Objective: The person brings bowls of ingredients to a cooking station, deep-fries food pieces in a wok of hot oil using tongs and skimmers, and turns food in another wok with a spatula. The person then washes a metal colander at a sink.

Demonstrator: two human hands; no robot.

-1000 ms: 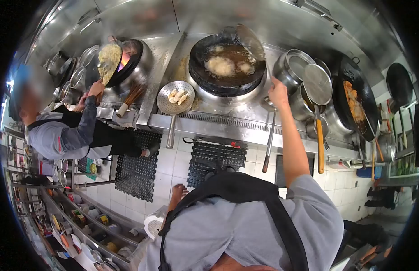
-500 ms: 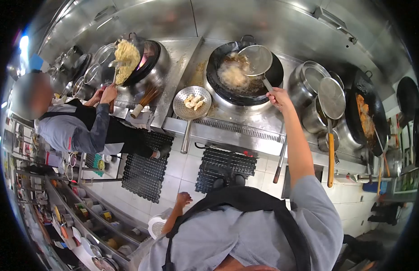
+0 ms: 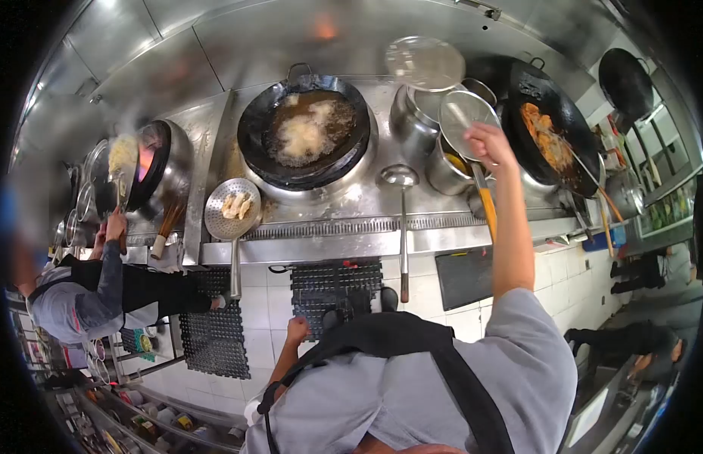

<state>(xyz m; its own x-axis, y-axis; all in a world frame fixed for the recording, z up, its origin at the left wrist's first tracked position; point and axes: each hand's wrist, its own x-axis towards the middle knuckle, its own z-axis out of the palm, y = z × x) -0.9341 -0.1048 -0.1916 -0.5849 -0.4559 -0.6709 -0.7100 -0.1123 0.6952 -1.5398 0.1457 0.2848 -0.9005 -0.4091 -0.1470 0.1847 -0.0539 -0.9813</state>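
Nearest, the left hand (image 3: 298, 330) hangs low, fingers curled, nothing visible in it. Beyond, the right hand (image 3: 493, 145) is clamped, it appears, on a strainer (image 3: 425, 63), near a yellow-handled 2nd strainer (image 3: 459, 113) over the pots (image 3: 444, 174). To their left, pale food (image 3: 303, 136) bubbles in the wok (image 3: 253, 125). The held strainer reaches farthest, blurred. The step seems to be tending the fry; the next move calls for keeping the 2 strainers apart.

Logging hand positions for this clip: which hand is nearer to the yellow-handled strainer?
Right. The right hand overlaps the yellow-handled strainer in view, contact unclear; the left hand is farther off, low beside the body.
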